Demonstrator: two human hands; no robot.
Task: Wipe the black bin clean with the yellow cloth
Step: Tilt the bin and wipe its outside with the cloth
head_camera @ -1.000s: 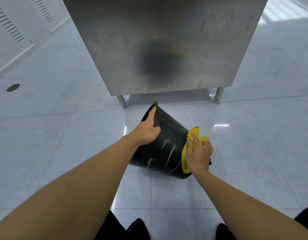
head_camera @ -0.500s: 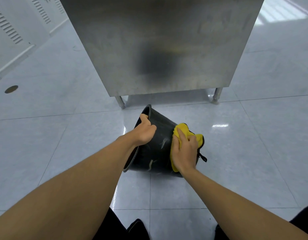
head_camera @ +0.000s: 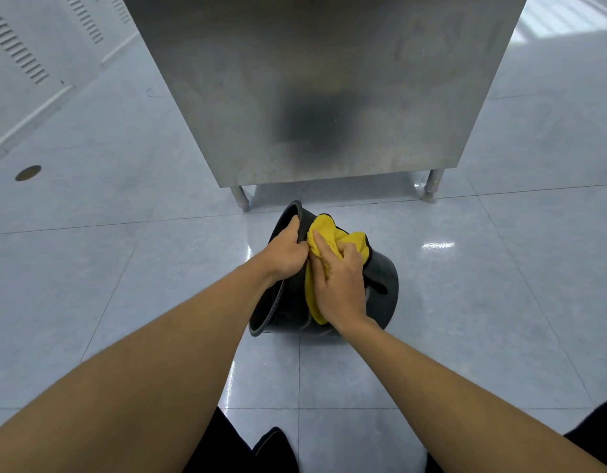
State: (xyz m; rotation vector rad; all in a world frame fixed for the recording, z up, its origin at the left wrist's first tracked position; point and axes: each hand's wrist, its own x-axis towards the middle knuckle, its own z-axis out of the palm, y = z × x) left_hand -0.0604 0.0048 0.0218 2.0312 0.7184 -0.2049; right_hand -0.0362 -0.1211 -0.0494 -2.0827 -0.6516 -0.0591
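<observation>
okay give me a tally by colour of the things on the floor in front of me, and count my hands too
Black: 1, the bin, tipped on its side.
Yellow: 1, the cloth, pressed on the bin.
Steel: 1, the cabinet on legs behind the bin.
Bare hands: 2, the left hand in a grip on the bin's rim, the right hand on the cloth.
Total: 5.

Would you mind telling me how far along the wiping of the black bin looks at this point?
Midway, by the look of it. The black bin lies on its side on the floor; the left hand grips its rim while the right hand presses the yellow cloth on the outer wall near the rim. The inside and underside are hidden, so what remains cannot be judged.
</observation>
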